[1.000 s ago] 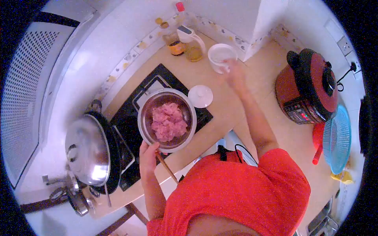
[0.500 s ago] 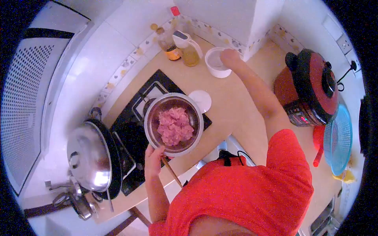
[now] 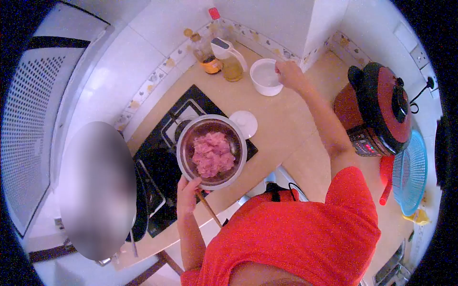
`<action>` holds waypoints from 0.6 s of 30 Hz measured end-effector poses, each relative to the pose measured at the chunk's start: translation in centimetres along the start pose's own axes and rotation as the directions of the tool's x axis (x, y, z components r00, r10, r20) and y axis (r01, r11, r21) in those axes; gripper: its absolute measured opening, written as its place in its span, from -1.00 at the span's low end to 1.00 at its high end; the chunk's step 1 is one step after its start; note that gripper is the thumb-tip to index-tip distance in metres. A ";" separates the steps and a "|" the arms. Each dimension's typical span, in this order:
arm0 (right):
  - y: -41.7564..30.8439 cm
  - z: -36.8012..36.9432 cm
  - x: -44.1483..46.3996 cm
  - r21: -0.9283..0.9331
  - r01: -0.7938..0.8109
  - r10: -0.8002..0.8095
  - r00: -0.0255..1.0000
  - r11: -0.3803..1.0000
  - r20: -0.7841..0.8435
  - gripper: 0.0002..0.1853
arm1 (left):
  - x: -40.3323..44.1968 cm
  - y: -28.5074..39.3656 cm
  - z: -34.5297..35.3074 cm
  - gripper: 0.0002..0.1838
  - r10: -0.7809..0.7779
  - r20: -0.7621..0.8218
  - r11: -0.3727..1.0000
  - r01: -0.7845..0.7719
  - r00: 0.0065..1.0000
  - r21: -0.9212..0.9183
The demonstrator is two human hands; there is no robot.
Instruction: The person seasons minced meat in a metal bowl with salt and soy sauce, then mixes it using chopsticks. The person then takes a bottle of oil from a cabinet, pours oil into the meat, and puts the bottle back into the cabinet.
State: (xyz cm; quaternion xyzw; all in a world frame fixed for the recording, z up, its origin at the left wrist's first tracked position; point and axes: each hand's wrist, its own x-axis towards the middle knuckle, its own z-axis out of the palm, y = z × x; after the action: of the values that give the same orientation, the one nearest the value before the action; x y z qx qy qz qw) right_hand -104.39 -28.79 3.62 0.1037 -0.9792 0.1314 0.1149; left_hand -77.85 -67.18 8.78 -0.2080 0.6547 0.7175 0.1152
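My left hand [image 3: 188, 193] grips the near rim of a metal bowl [image 3: 242, 157], thumb on the edge. Pink raw chopped meat [image 3: 213, 155] sits in the bowl, which is over the corner of the stove. Wooden chopsticks [image 3: 209, 209] slant down from beneath my left hand. At the far end of the counter, my right hand [image 3: 288, 74] is closed at the right rim of a white tub [image 3: 267, 90]. What its fingers hold, if anything, is too small to make out. A round white lid [image 3: 244, 125] lies beside the bowl.
An oil jug [image 3: 233, 69] and a sauce bottle [image 3: 208, 59] stand left of the tub. A black gas stove [image 3: 160, 178] lies under the bowl. To the right are a red-brown pressure cooker [image 3: 381, 109] and a blue basket [image 3: 411, 171]. A blur hides the far left.
My right hand has shifted slightly right, from over the tub's opening to its right rim. My left hand still holds the bowl. The view has shifted slightly.
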 end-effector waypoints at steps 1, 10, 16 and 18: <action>0.0 0.4 -0.1 0.051 0.009 -0.008 1.000 0.999 -0.010 -0.89 | 0.1 -0.1 0.0 -0.71 0.012 0.009 1.000 -0.011 1.000 -0.014; -0.7 3.9 1.2 0.270 -0.122 0.192 0.949 0.955 -0.249 -0.90 | 0.9 -0.5 0.0 -0.66 0.036 0.093 0.999 -0.036 0.995 0.004; 1.4 3.5 0.8 0.267 -0.279 0.339 0.916 0.922 -0.214 -0.86 | 2.2 0.5 1.3 -0.67 0.034 0.087 0.990 -0.045 0.996 0.132; 1.9 2.7 0.1 0.340 -0.260 0.340 0.918 0.904 -0.202 -0.82 | 2.5 1.1 2.5 -0.69 0.029 0.080 0.993 -0.038 0.996 0.112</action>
State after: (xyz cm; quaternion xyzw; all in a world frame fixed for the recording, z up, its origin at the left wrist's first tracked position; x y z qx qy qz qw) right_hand -105.42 -27.74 0.67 -0.0508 -0.9277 0.3102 0.2013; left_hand -80.91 -65.07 8.83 -0.1619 0.6927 0.6887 0.1400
